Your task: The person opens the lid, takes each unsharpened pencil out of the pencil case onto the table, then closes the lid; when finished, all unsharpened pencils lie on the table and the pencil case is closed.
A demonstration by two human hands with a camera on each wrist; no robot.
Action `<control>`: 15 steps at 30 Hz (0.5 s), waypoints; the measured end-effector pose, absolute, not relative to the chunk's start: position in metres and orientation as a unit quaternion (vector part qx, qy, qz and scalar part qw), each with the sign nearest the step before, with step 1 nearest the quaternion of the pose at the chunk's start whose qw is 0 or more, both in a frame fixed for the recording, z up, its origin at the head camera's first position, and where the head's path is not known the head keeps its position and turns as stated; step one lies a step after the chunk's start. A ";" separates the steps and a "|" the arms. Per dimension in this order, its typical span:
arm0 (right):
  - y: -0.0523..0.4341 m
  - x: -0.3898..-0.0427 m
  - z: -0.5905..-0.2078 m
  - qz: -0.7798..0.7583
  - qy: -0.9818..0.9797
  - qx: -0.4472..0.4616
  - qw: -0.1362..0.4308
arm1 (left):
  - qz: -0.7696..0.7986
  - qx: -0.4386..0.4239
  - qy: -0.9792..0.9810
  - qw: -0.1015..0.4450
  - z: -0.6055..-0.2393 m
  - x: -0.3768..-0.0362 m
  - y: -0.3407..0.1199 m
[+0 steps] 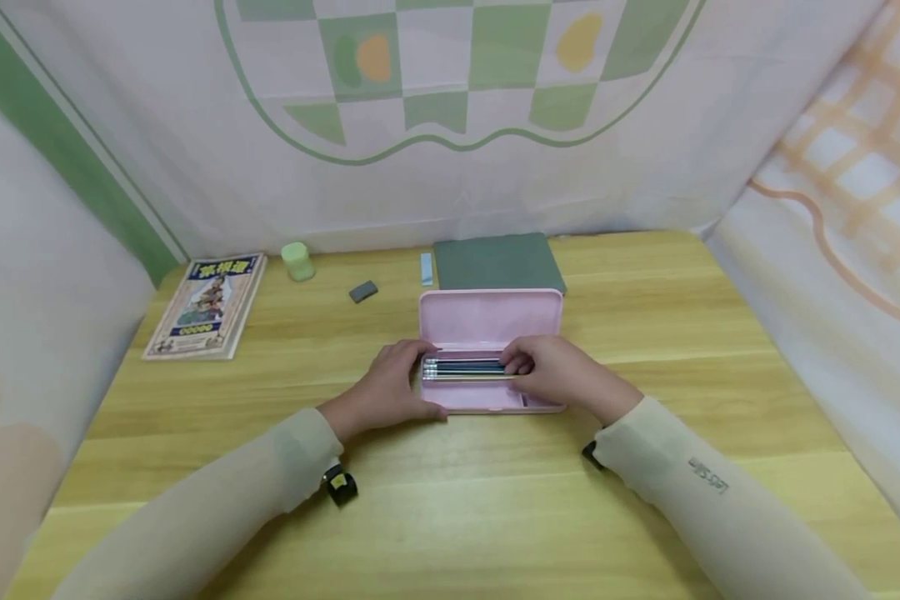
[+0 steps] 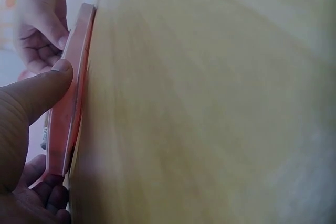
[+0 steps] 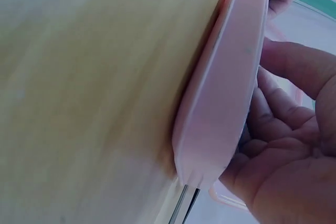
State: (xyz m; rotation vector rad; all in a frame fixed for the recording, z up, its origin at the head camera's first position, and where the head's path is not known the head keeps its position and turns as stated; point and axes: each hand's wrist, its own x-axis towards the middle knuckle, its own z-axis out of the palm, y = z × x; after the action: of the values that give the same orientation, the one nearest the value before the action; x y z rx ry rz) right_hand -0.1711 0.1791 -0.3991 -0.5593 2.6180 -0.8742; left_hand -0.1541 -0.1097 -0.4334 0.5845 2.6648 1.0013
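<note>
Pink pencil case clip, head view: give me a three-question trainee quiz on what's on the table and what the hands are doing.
1. True or false: the lid of the pink pencil case stands open.
2. Which lies directly behind the case? A) the green notebook B) the illustrated book C) the grey eraser
3. Fill in: the right hand has its fingers on a bundle of ____ lying in the case, while the left hand rests at the case's left end.

Key: 1 true; 2 A; 3 pencils.
</note>
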 end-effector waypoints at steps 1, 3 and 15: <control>0.178 -0.171 -0.399 -0.303 0.919 -0.197 0.160 | 0.341 0.198 0.911 0.119 -0.433 -0.154 -0.110; 0.177 -0.170 -0.398 -0.294 0.921 -0.206 0.154 | 0.341 0.195 0.912 0.121 -0.433 -0.154 -0.110; 0.182 -0.168 -0.397 -0.300 0.921 -0.213 0.130 | 0.339 0.202 0.911 0.117 -0.437 -0.156 -0.111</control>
State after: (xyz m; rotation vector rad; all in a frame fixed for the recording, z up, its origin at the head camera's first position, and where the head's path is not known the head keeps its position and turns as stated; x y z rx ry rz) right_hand -0.1680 0.1821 -0.3972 -0.6204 2.6757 -0.8723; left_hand -0.1556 -0.1105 -0.4371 0.5921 2.6673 0.9934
